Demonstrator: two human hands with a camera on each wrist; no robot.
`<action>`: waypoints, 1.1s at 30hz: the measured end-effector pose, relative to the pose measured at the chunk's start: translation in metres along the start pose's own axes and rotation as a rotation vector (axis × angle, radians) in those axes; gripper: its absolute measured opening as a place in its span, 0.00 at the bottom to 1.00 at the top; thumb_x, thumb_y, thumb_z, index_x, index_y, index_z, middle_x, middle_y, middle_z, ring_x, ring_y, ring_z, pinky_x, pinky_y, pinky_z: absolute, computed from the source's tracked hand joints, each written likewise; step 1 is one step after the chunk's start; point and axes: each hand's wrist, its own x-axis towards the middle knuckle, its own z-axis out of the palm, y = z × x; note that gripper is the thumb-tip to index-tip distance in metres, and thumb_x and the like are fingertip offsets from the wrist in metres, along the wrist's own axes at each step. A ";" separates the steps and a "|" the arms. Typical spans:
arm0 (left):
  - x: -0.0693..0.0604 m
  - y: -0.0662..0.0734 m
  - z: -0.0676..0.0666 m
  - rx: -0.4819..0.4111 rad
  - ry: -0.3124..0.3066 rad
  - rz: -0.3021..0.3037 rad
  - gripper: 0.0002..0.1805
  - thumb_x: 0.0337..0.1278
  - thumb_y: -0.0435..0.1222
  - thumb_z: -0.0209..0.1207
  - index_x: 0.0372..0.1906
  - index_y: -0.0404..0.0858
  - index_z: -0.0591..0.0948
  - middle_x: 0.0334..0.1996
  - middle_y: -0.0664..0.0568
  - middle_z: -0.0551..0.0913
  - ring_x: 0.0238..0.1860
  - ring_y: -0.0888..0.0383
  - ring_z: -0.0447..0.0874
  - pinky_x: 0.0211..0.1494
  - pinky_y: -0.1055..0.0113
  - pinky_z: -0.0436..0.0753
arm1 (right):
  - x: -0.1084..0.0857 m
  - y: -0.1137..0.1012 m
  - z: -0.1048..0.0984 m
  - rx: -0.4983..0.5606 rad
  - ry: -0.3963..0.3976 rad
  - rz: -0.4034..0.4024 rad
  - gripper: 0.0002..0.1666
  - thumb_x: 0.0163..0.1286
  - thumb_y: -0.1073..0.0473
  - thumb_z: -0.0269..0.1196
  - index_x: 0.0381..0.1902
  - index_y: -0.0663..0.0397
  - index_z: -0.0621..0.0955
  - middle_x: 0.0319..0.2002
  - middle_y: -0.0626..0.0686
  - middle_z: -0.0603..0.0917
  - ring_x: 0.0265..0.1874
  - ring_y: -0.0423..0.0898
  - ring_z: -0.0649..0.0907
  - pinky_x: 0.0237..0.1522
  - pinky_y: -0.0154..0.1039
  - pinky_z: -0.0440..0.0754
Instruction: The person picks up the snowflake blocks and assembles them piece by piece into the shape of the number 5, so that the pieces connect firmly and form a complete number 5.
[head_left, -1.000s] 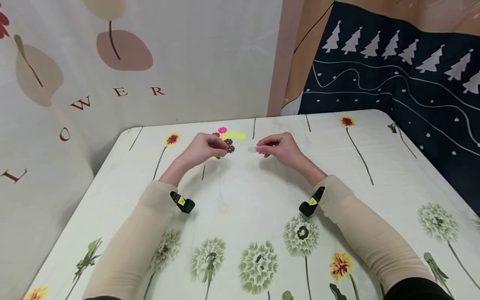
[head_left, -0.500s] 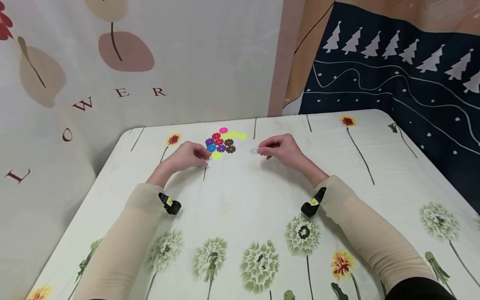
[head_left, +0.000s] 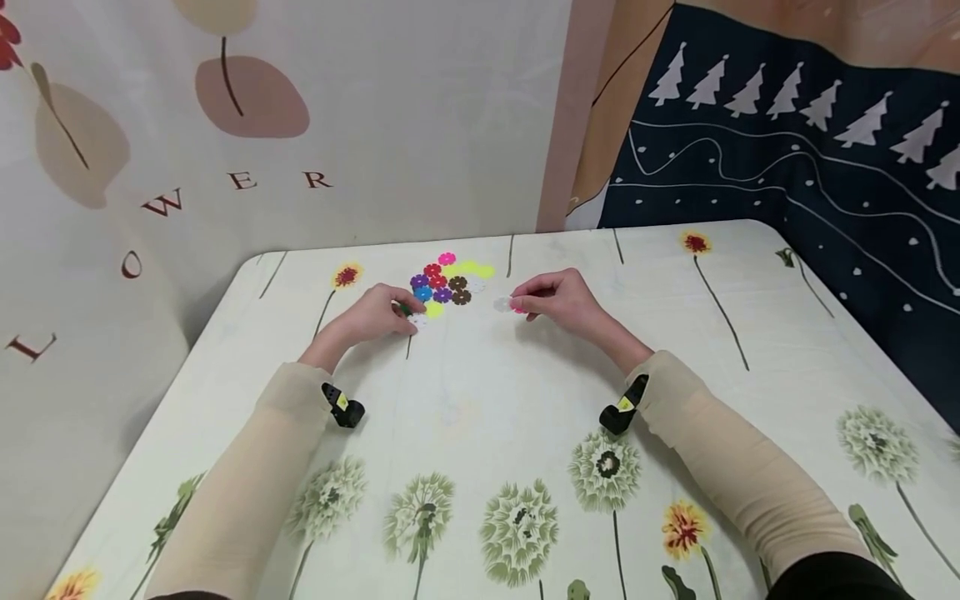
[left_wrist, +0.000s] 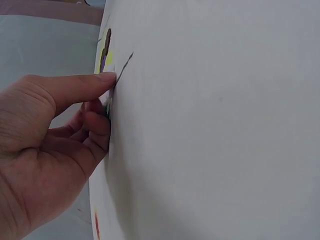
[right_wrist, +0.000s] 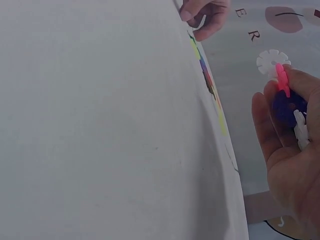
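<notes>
My right hand (head_left: 561,302) (right_wrist: 295,165) pinches a short chain of linked flower-shaped discs. In the right wrist view, a white disc (right_wrist: 270,62) projects beyond the fingertips, followed by a pink one (right_wrist: 282,79), a dark blue one (right_wrist: 284,109) and another white one (right_wrist: 301,130). My left hand (head_left: 375,318) (left_wrist: 55,130) is at the pile's near left, thumb and fingers parted around a white disc (head_left: 420,320), with a green disc (head_left: 406,309) beside it, partly hidden by the fingers. Its grip on either is not visible.
A loose pile lies at the table's far side: yellow (head_left: 434,310), light blue (head_left: 423,293), purple (head_left: 442,295), red (head_left: 437,282), brown (head_left: 461,297) and pink (head_left: 447,259) discs, among others. The flower-print tablecloth (head_left: 465,417) runs up to the curtain wall (head_left: 420,125).
The left hand has moved left from over the pile to its near left side, uncovering several discs; white and green discs now show at its fingers. The right hand has stayed nearly still.
</notes>
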 end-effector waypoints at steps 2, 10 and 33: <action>-0.001 0.000 0.000 -0.001 0.003 -0.002 0.17 0.61 0.29 0.70 0.55 0.35 0.85 0.52 0.43 0.82 0.46 0.47 0.75 0.50 0.60 0.78 | 0.000 0.001 0.000 0.000 -0.003 -0.002 0.12 0.66 0.63 0.73 0.45 0.65 0.88 0.37 0.57 0.90 0.31 0.50 0.87 0.42 0.44 0.88; -0.003 -0.004 -0.001 -0.036 -0.003 0.017 0.15 0.61 0.30 0.70 0.53 0.35 0.86 0.47 0.44 0.83 0.45 0.48 0.74 0.48 0.62 0.77 | -0.001 0.002 -0.003 -0.011 0.019 -0.009 0.12 0.67 0.63 0.72 0.46 0.64 0.89 0.38 0.57 0.90 0.31 0.50 0.86 0.44 0.48 0.87; 0.013 0.055 0.034 -0.504 -0.044 0.084 0.18 0.69 0.30 0.64 0.59 0.27 0.81 0.47 0.35 0.82 0.35 0.50 0.87 0.46 0.61 0.88 | -0.002 0.005 0.004 0.027 0.045 -0.088 0.11 0.68 0.66 0.71 0.46 0.67 0.88 0.37 0.56 0.89 0.38 0.66 0.84 0.37 0.36 0.86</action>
